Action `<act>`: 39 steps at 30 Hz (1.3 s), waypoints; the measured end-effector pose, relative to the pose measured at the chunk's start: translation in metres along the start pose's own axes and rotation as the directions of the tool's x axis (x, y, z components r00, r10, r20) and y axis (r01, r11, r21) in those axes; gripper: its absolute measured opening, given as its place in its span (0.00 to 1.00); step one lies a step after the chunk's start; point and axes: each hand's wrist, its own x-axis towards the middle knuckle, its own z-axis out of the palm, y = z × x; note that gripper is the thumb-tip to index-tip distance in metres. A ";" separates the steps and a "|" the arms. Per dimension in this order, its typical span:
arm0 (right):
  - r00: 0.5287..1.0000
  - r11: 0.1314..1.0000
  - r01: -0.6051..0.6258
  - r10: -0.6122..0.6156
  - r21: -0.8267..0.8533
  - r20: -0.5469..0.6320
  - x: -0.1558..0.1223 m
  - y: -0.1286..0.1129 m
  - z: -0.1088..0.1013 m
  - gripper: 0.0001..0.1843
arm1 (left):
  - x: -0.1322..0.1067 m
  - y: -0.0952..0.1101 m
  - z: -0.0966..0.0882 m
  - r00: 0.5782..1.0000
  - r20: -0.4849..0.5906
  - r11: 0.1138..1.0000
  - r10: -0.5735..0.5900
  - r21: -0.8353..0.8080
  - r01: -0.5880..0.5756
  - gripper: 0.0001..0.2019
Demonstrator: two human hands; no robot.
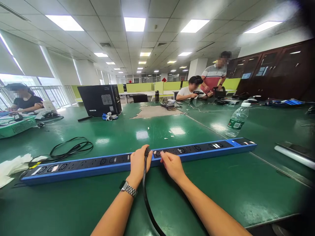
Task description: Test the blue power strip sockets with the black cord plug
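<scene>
A long blue power strip point(85, 164) with a black socket face lies across the green table in front of me. My left hand point(137, 164), with a metal-banded watch at its wrist, is closed on the plug end of a thick black power cord point(147, 204) at the middle of the strip. From there the cord runs down toward my body. My right hand point(172, 165) rests against the strip just right of the plug, thumb and fingers pinched together by a socket. Whatever those fingertips may hold is hidden.
A water bottle point(237, 121) stands behind the strip's right end. A black computer case point(98, 100) is farther back, beside blue-and-white gloves point(109, 116). Coiled black cable point(71, 147), white tissue point(14, 167) and a green basket point(18, 127) are left. Other people work around the table.
</scene>
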 end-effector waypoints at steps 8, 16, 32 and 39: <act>0.999 0.999 0.035 -0.035 -0.002 0.023 -0.003 -0.008 0.006 0.27 | -0.005 0.016 -0.003 0.995 0.093 0.971 0.047 0.230 -0.067 0.16; 0.998 1.000 -0.012 0.012 0.000 0.065 -0.006 -0.010 0.011 0.28 | -0.018 -0.009 0.011 0.981 -0.029 0.978 0.191 0.088 -0.188 0.23; 0.856 0.737 -0.484 0.286 0.472 0.431 -0.008 -0.027 0.013 0.28 | -0.026 -0.007 0.011 0.960 -0.217 0.966 0.178 -0.145 -0.212 0.20; 0.881 0.515 -0.449 0.394 0.731 0.263 0.011 -0.024 -0.025 0.21 | -0.028 -0.002 0.009 0.950 -0.254 0.958 0.182 -0.173 -0.230 0.18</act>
